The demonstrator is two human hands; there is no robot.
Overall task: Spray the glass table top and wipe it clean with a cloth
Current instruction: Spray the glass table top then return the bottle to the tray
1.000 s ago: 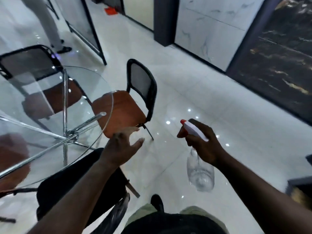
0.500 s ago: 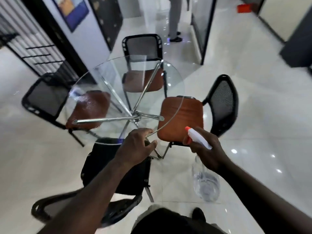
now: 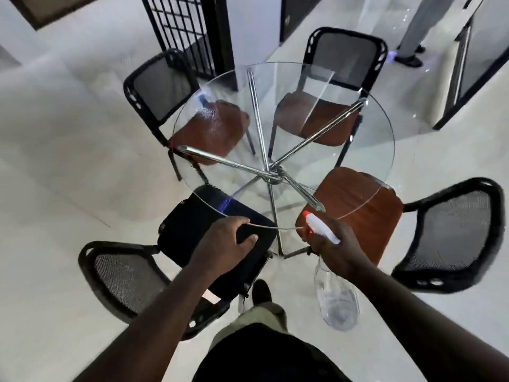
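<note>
Gripping the spray bottle (image 3: 337, 299) around its neck, the right hand (image 3: 336, 252) has its fingers wrapped under the white trigger head, just beside the near edge of the round glass table top (image 3: 316, 78). The bottle's long axis runs steeply. Its red nozzle tip (image 3: 307, 215) is uppermost and points forward over the near rim toward the table's centre, while the clear body hangs down toward the floor by the person's leg. A little liquid sits in the bottom of the bottle. Faint print shows on the body, too blurred to read.

The left hand (image 3: 220, 244) is at the same near edge, to the left of the bottle. Its fingers are curled with the thumb spread below them, right where the rim passes. I cannot tell whether it grasps the glass or anything else.

A patch of fine droplets (image 3: 209, 119) lies on the far-left part of the top. Chrome legs (image 3: 264, 172) meet under the centre. Four mesh-backed chairs ring the table: a black-seated one (image 3: 190, 227) at the near edge and three with brown seats (image 3: 358, 205). Another person's legs (image 3: 413, 31) stand well beyond the far edge.
</note>
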